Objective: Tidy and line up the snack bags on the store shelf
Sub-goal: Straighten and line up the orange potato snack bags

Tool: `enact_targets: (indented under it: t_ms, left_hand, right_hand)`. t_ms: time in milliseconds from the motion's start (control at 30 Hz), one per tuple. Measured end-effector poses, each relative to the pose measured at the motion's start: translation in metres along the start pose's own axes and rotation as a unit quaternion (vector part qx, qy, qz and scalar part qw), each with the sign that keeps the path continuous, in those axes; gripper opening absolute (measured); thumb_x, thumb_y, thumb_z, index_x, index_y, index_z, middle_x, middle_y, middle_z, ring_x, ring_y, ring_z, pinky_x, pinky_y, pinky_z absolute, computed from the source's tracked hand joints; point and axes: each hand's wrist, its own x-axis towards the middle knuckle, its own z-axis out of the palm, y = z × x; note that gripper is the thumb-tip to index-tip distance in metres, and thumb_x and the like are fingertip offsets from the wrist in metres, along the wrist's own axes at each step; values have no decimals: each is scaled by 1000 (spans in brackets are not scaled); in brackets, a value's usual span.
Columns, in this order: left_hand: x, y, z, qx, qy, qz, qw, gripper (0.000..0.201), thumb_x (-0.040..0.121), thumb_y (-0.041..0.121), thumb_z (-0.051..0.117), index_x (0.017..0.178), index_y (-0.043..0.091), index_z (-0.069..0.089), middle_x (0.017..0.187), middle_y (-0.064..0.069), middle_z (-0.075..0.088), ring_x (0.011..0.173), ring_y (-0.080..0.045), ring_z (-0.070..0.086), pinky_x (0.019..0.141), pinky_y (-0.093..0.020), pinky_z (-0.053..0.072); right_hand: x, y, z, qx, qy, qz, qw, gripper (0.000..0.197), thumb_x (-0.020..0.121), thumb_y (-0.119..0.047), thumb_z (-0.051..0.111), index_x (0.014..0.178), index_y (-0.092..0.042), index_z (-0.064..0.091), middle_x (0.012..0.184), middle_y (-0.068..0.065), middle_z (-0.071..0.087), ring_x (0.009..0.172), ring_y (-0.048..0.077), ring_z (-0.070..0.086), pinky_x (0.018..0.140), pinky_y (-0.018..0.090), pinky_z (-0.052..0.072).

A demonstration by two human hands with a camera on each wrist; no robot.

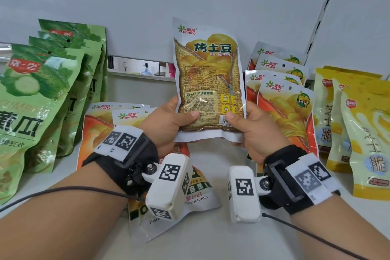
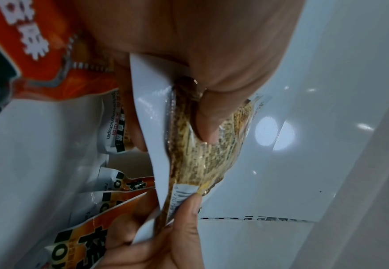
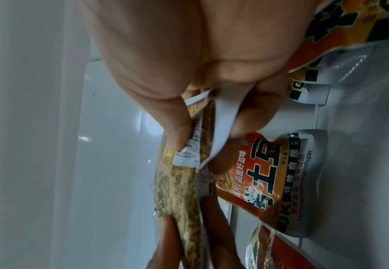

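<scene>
The bag I'm holding up [image 1: 207,82] shows its back: a golden-brown burlap weave print with yellow potato pictures, dark green lettering and white sealed edges. Left of it I see pale green bags [image 1: 31,99] with cucumber slices and a red logo patch; below it and to its right, white-topped bags [image 1: 287,110] with orange sides and a printed zipper. Farthest right of it, the yellow-and-cream bags [image 1: 367,139] carry pale blue circles, and the shelf [image 1: 211,238] is plain white
</scene>
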Motion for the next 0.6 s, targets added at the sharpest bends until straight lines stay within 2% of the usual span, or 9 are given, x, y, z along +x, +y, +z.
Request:
enact_targets:
  t_ms: [67, 100, 200, 300, 367, 400, 433, 533, 600]
  left_hand:
    - [-1, 0, 1, 1, -1, 0, 1000, 40, 88, -4, 52, 124, 13, 51, 100, -10, 68, 77, -22, 69, 56, -37, 59]
    - [-1, 1, 1, 1, 0, 0, 1000, 40, 87, -4, 52, 124, 12, 51, 102, -11, 68, 80, -24, 68, 59, -38, 58]
    - [-2, 0, 0, 2, 4, 1, 1000, 43, 84, -2, 55, 125, 12, 51, 105, -13, 67, 85, -28, 66, 62, -40, 58]
    - [-2, -1, 1, 5, 9, 10, 1000, 48, 74, 2, 60, 120, 12, 54, 101, -12, 69, 84, -27, 67, 66, -42, 58]
    - [-1, 0, 1, 8, 22, 25, 999, 43, 76, -1, 60, 117, 11, 56, 96, -10, 72, 82, -24, 70, 71, -41, 58]
    - [-1, 1, 0, 16, 32, 34, 999, 40, 80, -4, 58, 117, 11, 57, 94, -8, 73, 81, -22, 70, 73, -38, 58]
    - [-1, 3, -1, 29, 45, 41, 998, 38, 82, -6, 57, 117, 9, 57, 93, -7, 73, 82, -21, 71, 76, -35, 59]
    - [-2, 11, 0, 79, 72, 51, 993, 40, 85, -4, 57, 125, 4, 54, 95, -6, 74, 85, -20, 70, 83, -34, 57]
    - [-5, 16, 3, 102, 49, 54, 992, 41, 88, 5, 57, 128, 4, 52, 99, -5, 74, 90, -19, 70, 83, -29, 57]
  right_hand:
    - [0, 0, 0, -8, 0, 11, 1000, 18, 90, -12, 59, 99, -27, 58, 88, -2, 67, 66, 17, 66, 49, 20, 44]
    - [-1, 0, 1, -10, -1, 17, 1000, 17, 90, -12, 59, 100, -26, 57, 86, -1, 65, 56, 15, 64, 41, 19, 40]
    - [0, 1, 0, -11, 1, 20, 1000, 16, 91, -14, 59, 101, -26, 57, 84, -1, 65, 48, 13, 62, 37, 18, 36]
    - [1, 2, 1, -28, 12, 10, 999, 15, 89, -17, 62, 100, -26, 59, 81, -6, 70, 58, 16, 67, 43, 21, 41]
    - [3, 4, 0, -31, 32, 12, 999, 23, 86, -19, 65, 107, -22, 60, 96, -3, 70, 84, 19, 67, 66, 29, 52]
    - [5, 4, -1, -21, 48, 18, 998, 28, 84, -18, 67, 111, -18, 57, 105, 1, 68, 96, 19, 64, 81, 33, 51]
    - [5, 3, -3, -7, 67, 21, 997, 32, 83, -17, 68, 112, -17, 55, 108, 3, 65, 100, 17, 62, 88, 33, 48]
    - [6, -2, -6, 22, 107, -5, 994, 27, 81, -16, 68, 105, -22, 55, 93, -8, 60, 87, 6, 57, 77, 23, 43]
    - [3, -5, -1, 32, 79, -7, 996, 28, 78, -25, 70, 102, -25, 55, 87, -11, 61, 84, 6, 58, 74, 24, 43]
